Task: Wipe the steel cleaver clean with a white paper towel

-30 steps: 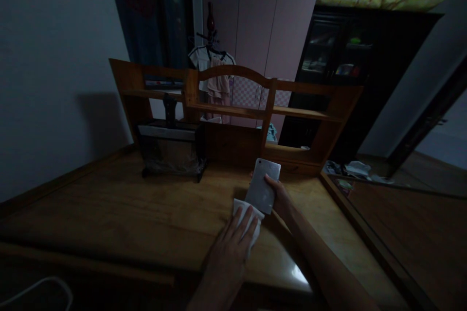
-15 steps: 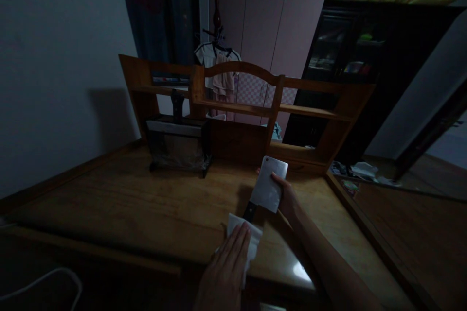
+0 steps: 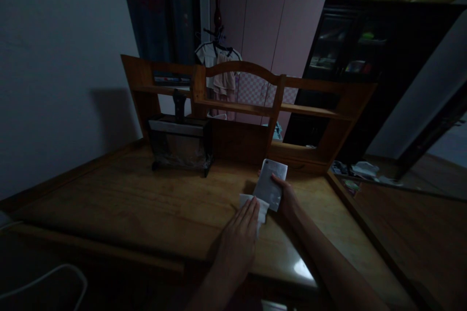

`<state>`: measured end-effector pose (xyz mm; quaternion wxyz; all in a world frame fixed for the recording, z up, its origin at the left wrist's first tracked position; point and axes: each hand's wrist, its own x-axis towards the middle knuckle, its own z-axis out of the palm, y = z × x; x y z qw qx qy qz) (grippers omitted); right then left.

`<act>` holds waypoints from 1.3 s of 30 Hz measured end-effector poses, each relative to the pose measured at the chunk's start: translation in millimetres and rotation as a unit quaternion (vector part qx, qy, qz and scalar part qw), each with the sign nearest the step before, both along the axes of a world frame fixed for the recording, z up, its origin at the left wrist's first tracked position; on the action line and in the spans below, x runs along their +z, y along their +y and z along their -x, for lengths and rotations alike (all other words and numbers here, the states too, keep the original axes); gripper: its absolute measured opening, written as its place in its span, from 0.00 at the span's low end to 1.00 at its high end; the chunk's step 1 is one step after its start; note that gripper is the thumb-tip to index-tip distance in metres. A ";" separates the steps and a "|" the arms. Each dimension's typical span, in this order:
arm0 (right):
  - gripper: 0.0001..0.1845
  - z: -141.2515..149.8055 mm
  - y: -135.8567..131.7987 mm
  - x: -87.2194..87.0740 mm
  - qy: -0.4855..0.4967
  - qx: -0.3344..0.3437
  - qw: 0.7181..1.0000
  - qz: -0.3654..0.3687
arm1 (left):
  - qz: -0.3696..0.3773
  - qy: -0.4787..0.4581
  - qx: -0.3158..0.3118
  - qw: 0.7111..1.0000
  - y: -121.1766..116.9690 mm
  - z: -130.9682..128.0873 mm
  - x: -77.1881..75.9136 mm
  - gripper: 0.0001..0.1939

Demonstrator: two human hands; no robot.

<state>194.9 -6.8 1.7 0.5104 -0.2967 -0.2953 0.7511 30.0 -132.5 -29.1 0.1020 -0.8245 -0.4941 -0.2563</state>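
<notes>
A cleaver (image 3: 269,187) is held tilted above the wooden desk, its broad metal blade pointing up and away. My right hand (image 3: 287,197) grips the blade by its right edge, thumb on the face and fingers behind it. Folded white tissue or cloth (image 3: 263,210) covers the cleaver's dark handle, which is now hidden. With fingers together, my left hand (image 3: 239,235) presses this wipe around the handle, close to the base of the blade.
A dark knife block (image 3: 180,143) with a black-handled knife stands at the desk's back left. Behind the wooden desk (image 3: 146,204) rises a low open shelf (image 3: 237,107). A white cable (image 3: 54,272) hangs at lower left.
My left hand and the white wipe have slid up the handle toward the blade, covering the dark part that showed before. My right hand and the cleaver stay nearly in place.
</notes>
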 end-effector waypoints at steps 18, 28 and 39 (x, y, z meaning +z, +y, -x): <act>0.21 -1.6 5.4 -13.9 0.018 -0.019 1.000 -0.009 | 0.003 0.011 -0.023 1.000 -32.3 19.9 -16.6 0.35; 0.19 -4.2 9.0 -18.5 -0.021 -0.088 0.996 0.012 | -0.150 0.111 -0.019 0.982 -74.4 40.1 -39.7 0.28; 0.17 -4.1 9.9 -17.3 -0.021 -0.102 0.994 0.032 | -0.117 0.075 -0.022 0.990 -72.0 42.3 -34.5 0.28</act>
